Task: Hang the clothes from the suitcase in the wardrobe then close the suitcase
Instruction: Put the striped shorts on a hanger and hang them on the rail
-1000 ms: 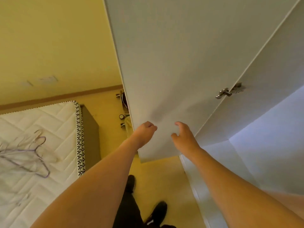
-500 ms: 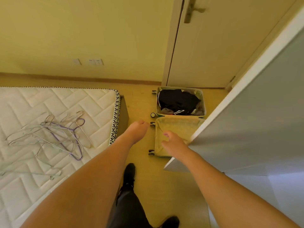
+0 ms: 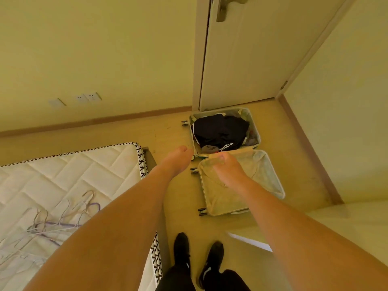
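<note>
The floor (image 3: 178,131) is seen from above, bounded by the wall (image 3: 105,49) and a closed door (image 3: 252,59). A mattress (image 3: 63,175) lies at the left, and a loose heap of wire hangers (image 3: 63,219) is spread on it. The suitcase (image 3: 255,131) lies open on the floor just in front of the door. Its far half is filled with dark clothes (image 3: 220,131); its near half (image 3: 268,177) is lined and holds nothing visible. Both arms are extended forward over the floor. The left hand (image 3: 178,158) is held beside the suitcase, fingers loosely curled, nothing grasped. The right hand (image 3: 226,166) is held over the near half, fingers relaxed, nothing grasped. Two black shoes (image 3: 182,248) are seen at the bottom edge.
</note>
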A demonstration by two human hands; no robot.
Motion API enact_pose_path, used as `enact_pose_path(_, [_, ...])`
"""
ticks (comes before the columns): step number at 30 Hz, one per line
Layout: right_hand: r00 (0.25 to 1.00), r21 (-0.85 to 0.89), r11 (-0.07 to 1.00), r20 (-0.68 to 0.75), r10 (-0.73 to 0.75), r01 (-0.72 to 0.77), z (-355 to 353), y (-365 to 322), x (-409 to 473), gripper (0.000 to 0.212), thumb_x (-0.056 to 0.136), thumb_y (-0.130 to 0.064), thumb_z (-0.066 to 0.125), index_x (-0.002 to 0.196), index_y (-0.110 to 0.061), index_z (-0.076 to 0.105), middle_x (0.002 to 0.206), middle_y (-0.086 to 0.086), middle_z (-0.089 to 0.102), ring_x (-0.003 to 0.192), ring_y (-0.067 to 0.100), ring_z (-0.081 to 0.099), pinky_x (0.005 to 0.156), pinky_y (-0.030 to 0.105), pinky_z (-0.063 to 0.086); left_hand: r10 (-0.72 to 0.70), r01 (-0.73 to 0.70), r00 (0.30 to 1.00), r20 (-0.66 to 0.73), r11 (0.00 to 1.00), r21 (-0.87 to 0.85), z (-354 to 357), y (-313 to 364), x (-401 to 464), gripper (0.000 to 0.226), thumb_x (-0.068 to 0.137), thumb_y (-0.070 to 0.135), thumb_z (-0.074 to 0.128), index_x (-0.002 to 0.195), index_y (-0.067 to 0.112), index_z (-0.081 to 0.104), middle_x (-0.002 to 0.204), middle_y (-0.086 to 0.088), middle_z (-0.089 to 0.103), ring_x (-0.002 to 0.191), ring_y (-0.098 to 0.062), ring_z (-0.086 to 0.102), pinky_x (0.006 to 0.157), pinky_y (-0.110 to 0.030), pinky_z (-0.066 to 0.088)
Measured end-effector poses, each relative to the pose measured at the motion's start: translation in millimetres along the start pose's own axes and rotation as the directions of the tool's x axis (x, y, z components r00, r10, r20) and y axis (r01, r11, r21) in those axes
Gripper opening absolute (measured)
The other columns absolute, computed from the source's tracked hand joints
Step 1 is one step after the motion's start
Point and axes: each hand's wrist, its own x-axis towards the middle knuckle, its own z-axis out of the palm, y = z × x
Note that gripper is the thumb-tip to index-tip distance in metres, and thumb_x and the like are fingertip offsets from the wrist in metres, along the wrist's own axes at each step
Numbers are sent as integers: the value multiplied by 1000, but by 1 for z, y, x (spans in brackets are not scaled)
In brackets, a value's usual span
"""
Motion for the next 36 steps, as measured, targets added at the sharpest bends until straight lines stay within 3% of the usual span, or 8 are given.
enact_pose_path(5, [997,49,997,-48,65,-63,-21,-3,60,55,91,-11,46,145,-16,37,120,5,57,72,7,55,54,21,39,74,-77,996,47,995,59,-11,42,58,29,102,27,38,120,10,53,106,-6,52,95,-21,47,81,-32,36])
enact_pose_path(9, [991,75,992,-82,110,-104,-29,2,131,55,91,-11,46,146,-15,38,118,10,58,67,11,54,49,20,36,145,-152,987,74,984,98,-15,56,125,16,102,23,39,101,12,50,100,-7,51,89,-21,47,77,-32,38])
enact_pose_path(17, [959,155,975,-208,191,-160,5,114,381,53,96,-12,50,147,-13,37,138,6,46,72,3,53,53,17,38,137,-158,986,95,950,271,65,7,391,18,98,17,37,87,12,50,81,-5,46,69,-16,40,60,-29,34])
enact_pose_path(20, [953,175,972,-232,194,-155,24,180,465,52,94,-13,52,145,-12,39,137,7,46,77,14,57,60,23,41,162,-194,979,121,919,343,112,-22,483,24,98,18,40,106,4,59,99,-12,60,87,-26,55,77,-36,47])
enact_pose_path(23, [945,194,965,-238,223,-179,39,246,529,49,93,-9,52,141,-9,43,124,5,50,72,17,54,57,24,40,156,-219,970,188,895,389,161,-53,563,34,98,21,44,130,14,53,125,-7,57,109,-26,55,94,-36,46])
enact_pose_path(25, [940,182,961,-235,247,-207,48,298,571,49,93,-8,51,141,-10,42,121,5,49,70,16,53,55,23,39,184,-265,957,226,872,411,201,-72,618,37,98,20,45,134,17,51,130,-4,54,109,-21,54,91,-31,44])
enact_pose_path(32, [937,-8,984,-307,169,-180,73,402,675,49,91,-13,54,139,-13,46,132,11,52,114,30,55,92,35,45,254,-366,925,281,790,491,298,-126,751,55,91,31,60,143,25,41,140,-3,48,118,-23,51,97,-38,47])
enact_pose_path(36, [916,-267,959,-400,-19,-97,102,427,715,53,89,-20,61,139,-12,46,134,9,51,123,29,47,102,38,40,381,-370,910,165,567,736,325,-157,784,61,91,45,58,145,27,35,138,-5,36,124,-31,34,97,-44,41])
